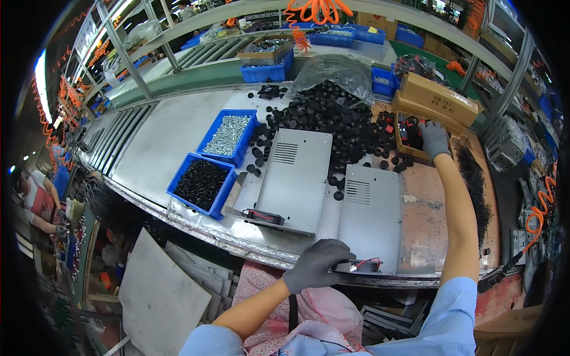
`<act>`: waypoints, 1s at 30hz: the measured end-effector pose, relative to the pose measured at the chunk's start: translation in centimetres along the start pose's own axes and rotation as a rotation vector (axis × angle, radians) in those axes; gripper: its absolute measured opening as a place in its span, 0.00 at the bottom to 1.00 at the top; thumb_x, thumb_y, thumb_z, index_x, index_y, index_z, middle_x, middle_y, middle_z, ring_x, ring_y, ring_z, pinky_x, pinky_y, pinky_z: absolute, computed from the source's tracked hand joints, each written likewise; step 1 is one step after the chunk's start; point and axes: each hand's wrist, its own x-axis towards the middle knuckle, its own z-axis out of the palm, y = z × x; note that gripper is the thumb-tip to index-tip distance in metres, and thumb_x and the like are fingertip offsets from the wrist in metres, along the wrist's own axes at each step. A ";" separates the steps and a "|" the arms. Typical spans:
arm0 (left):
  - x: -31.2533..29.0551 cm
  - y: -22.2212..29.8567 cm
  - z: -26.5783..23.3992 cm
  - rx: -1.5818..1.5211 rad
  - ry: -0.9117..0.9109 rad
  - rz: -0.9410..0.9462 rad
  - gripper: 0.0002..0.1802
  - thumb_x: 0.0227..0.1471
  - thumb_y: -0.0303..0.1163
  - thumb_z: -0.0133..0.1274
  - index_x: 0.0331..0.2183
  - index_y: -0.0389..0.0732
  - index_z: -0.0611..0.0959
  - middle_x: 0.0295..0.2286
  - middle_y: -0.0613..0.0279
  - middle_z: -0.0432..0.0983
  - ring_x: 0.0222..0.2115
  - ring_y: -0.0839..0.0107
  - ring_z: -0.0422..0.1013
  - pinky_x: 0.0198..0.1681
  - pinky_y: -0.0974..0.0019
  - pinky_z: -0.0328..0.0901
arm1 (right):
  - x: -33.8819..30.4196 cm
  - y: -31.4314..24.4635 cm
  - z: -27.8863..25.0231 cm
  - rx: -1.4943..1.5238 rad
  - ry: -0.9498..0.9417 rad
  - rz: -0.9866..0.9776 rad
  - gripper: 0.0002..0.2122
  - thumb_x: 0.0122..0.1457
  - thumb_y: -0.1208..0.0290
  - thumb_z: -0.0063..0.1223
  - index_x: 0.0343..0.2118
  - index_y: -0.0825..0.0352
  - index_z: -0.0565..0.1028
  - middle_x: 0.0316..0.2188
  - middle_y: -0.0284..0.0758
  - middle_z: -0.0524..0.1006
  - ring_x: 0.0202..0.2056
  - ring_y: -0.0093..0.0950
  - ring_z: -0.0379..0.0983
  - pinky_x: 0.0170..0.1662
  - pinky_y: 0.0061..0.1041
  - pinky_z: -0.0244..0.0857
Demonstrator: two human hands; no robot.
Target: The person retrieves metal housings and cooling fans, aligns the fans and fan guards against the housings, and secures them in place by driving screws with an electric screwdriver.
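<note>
My left hand [320, 265], in a grey glove, is at the front edge of the right-hand grey metal panel [371, 207]. Its fingers are closed on the left end of a small black fan [369, 265] with a red wire. To the right and farther off, my gloved right hand [435, 140] reaches into an open cardboard box [408, 152] of black and red parts. Its fingers are bent, and whatever they grip is hidden. Beside the first panel lies a second slotted metal panel [297, 178], with another black fan [264, 216] at its front edge.
A blue bin of silver screws [228, 135] and a blue bin of black screws [202, 183] stand on the left. Black round caps [341, 121] lie heaped behind the panels. Black netting [473, 178] borders the right side; orange coiled hoses [320, 9] hang overhead.
</note>
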 end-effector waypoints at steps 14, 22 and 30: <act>-0.3 -1.2 0.0 -0.008 0.099 0.057 0.23 0.25 0.30 0.64 0.30 0.38 0.77 0.29 0.56 0.72 0.29 0.58 0.69 0.33 0.62 0.64 | -24.0 -5.9 -25.6 1.684 0.170 -0.077 0.18 0.55 0.67 0.48 0.46 0.71 0.66 0.36 0.35 0.73 0.30 0.18 0.68 0.31 0.16 0.63; 0.1 1.5 -0.2 -0.083 -0.007 -0.101 0.28 0.34 0.37 0.62 0.41 0.42 0.75 0.36 0.55 0.71 0.37 0.58 0.68 0.41 0.62 0.63 | -28.8 -12.3 -20.5 0.735 0.447 -0.439 0.19 0.40 0.72 0.61 0.37 0.65 0.69 0.22 0.33 0.69 0.23 0.29 0.68 0.22 0.26 0.63; 0.6 6.2 -2.6 -0.733 0.040 -0.108 0.29 0.38 0.32 0.60 0.45 0.39 0.72 0.36 0.63 0.71 0.37 0.76 0.67 0.42 0.72 0.62 | -29.4 -14.6 -21.6 0.622 0.481 -0.371 0.20 0.41 0.72 0.59 0.40 0.67 0.70 0.26 0.33 0.69 0.24 0.31 0.68 0.25 0.26 0.63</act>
